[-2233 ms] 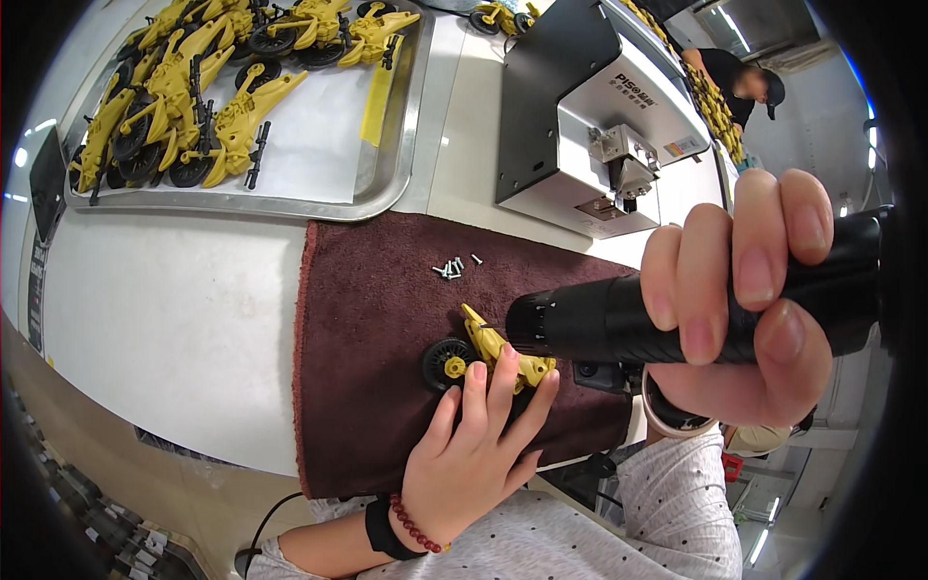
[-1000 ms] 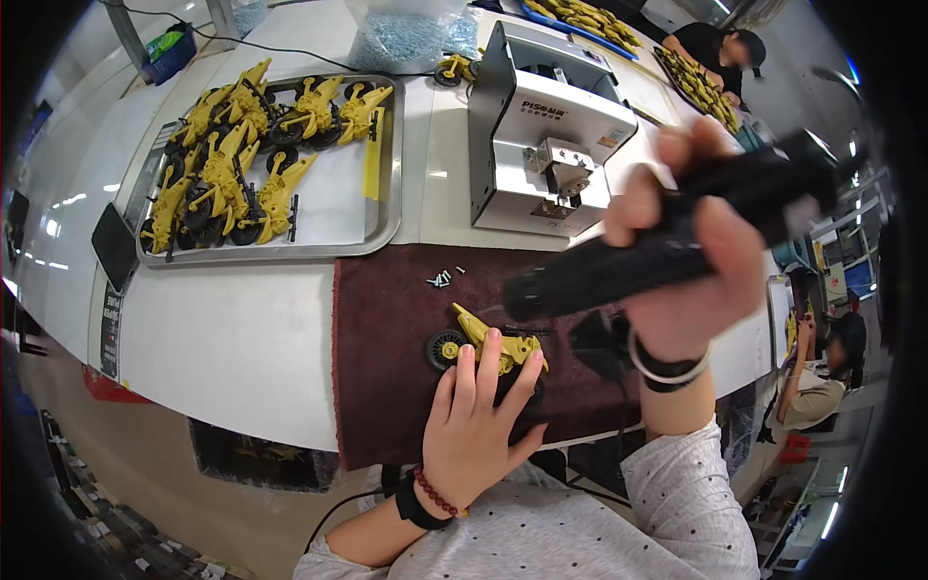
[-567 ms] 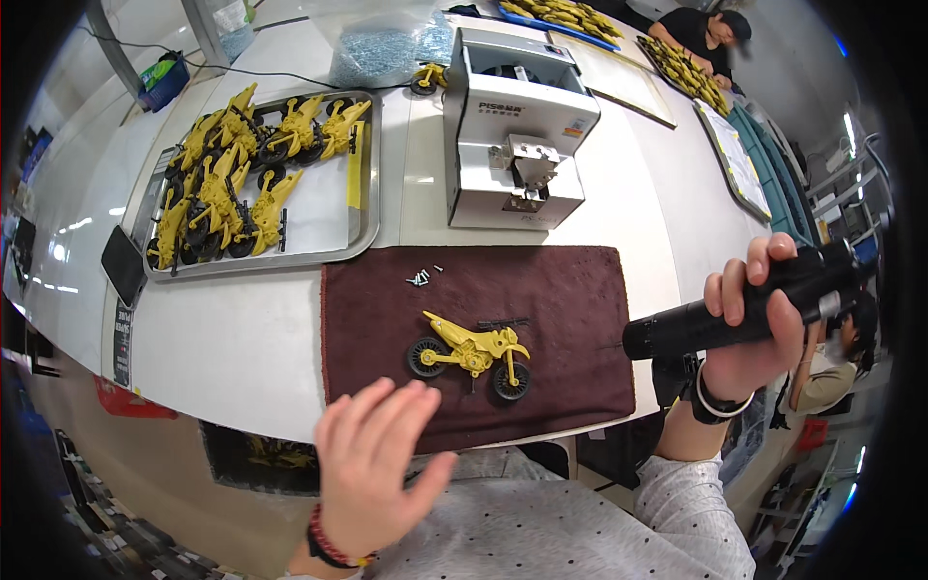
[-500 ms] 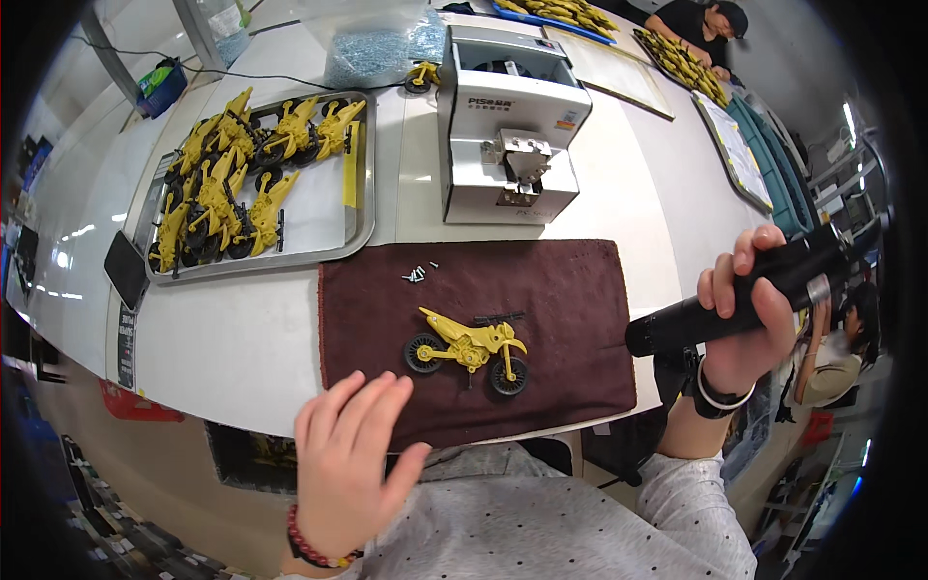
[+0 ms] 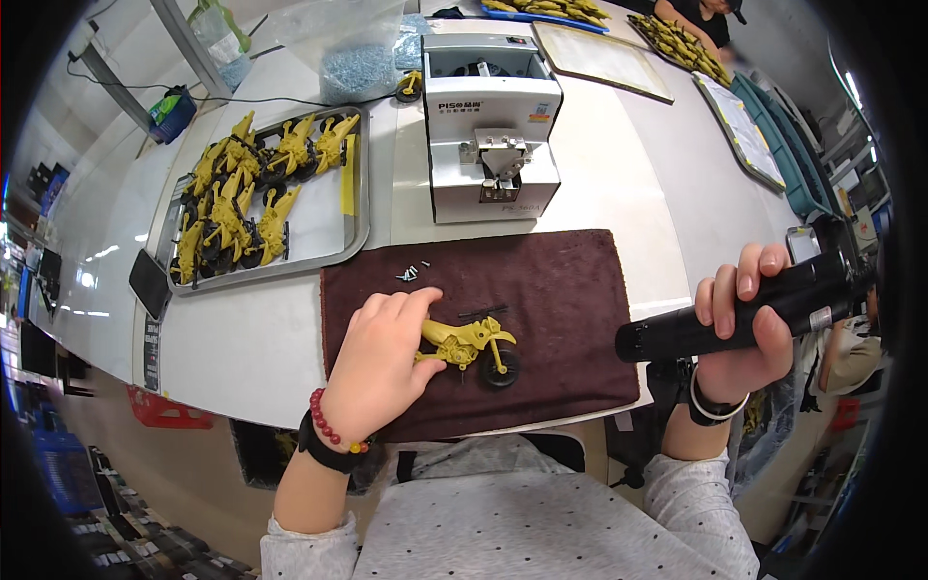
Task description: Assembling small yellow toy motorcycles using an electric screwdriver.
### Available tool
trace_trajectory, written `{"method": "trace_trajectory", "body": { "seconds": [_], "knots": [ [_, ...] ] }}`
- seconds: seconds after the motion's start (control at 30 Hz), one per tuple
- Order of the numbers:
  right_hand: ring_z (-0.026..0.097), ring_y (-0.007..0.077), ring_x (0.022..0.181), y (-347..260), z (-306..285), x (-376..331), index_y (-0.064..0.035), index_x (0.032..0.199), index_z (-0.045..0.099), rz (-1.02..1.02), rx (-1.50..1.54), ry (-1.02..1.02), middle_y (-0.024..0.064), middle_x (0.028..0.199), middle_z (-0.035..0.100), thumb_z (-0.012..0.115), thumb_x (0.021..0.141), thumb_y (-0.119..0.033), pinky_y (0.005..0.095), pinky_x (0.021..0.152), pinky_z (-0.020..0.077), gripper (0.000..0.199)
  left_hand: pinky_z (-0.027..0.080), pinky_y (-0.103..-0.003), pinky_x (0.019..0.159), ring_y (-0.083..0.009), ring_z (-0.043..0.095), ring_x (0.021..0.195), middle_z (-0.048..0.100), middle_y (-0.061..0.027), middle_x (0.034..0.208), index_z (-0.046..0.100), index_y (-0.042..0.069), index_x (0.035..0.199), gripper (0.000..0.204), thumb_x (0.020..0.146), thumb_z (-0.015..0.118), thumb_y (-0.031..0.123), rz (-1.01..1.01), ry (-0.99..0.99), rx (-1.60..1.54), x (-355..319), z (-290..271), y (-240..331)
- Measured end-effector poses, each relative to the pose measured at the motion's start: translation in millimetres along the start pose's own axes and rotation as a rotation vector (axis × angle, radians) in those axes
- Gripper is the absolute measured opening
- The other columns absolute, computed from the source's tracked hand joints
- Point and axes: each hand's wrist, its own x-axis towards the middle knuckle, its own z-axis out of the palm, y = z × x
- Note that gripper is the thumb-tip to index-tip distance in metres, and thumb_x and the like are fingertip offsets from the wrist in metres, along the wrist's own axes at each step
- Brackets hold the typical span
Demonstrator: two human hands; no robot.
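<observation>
A yellow toy motorcycle [image 5: 466, 340] with black wheels and handlebar lies on its side on the dark brown cloth [image 5: 556, 290]. My left hand [image 5: 379, 340] is closed around its rear end, thumb on the near side and fingers on the far side, covering the rear wheel. In my right hand [image 5: 744, 314] is a black, cylindrical electric screwdriver [image 5: 677, 335], held roughly level above the right edge of the cloth with its tip pointing left. Several small silver screws [image 5: 410, 275] lie loose on the cloth beyond the motorcycle.
A metal tray [image 5: 362, 208] of yellow toy motorcycles stands at the left. Behind the cloth is a white-and-black screw-feeding machine [image 5: 493, 145], with a clear bag of small bluish pieces [image 5: 360, 72] beside it. At the far right, a person [image 5: 704, 24] sits by more yellow parts.
My left hand has moved forward and right from the cloth's near edge onto the motorcycle's rear. My right hand still holds the screwdriver, and the view has shifted slightly.
</observation>
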Motion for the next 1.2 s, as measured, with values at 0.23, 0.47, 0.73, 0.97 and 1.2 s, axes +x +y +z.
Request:
{"method": "trace_trajectory", "body": {
  "seconds": [0.23,0.47,0.73,0.97,1.2],
  "knots": [
    [0.049,0.0140,0.055,5.0,-4.1,-0.6,-0.0029,0.104,0.043,0.007,0.007,0.005,0.0082,0.085,0.049,0.058,0.074,-0.010,0.0289,0.056,0.0417,0.034,0.045,-0.029,0.069,-0.0202,0.055,0.078,0.053,-0.0071,0.089,0.054,0.004,0.100,0.045,0.061,0.075,0.007,0.015,0.047,-0.277,-3.2,-6.1,1.7],
    [0.049,0.0142,0.055,4.4,1.1,-0.5,-0.0034,0.104,0.042,0.005,-0.002,-0.008,0.0081,0.086,0.048,0.059,0.074,-0.009,0.0292,0.057,0.0408,0.035,0.047,-0.025,0.066,-0.0138,0.059,0.074,0.060,-0.0065,0.083,0.058,0.000,0.091,0.025,0.070,0.071,0.008,-0.069,-0.071,-0.514,-21.8,-17.5,2.9],
    [0.042,0.0108,0.056,3.0,-12.6,-4.5,-0.0031,0.103,0.039,-0.030,-0.017,0.011,0.0055,0.087,0.043,0.057,0.075,-0.011,0.0259,0.058,0.0341,0.035,0.048,-0.024,0.069,-0.0148,0.063,0.074,0.065,-0.0086,0.078,0.062,-0.002,0.086,0.024,0.065,0.071,0.001,-0.561,0.033,-0.450,-210.7,-73.4,-61.1],
    [0.040,0.0084,0.057,8.2,-23.7,1.8,-0.0038,0.102,0.038,-0.023,-0.084,-0.006,0.0039,0.087,0.040,0.054,0.075,-0.011,0.0245,0.059,0.0325,0.033,0.043,-0.032,0.084,-0.0250,0.058,0.096,0.055,-0.0178,0.111,0.052,-0.001,0.113,0.051,0.068,0.071,0.014,-0.828,0.196,0.102,-298.1,-35.6,-134.8],
    [0.042,0.0091,0.056,16.0,-14.3,-3.6,-0.0059,0.099,0.037,-0.029,-0.052,-0.030,0.0037,0.087,0.040,0.059,0.076,-0.013,0.0243,0.058,0.0340,0.033,0.045,-0.028,0.074,-0.0148,0.059,0.079,0.065,-0.0090,0.081,0.060,-0.001,0.096,0.025,0.075,0.064,0.012,-0.597,0.447,-0.162,-154.4,-121.0,-69.6]
  ]
}}
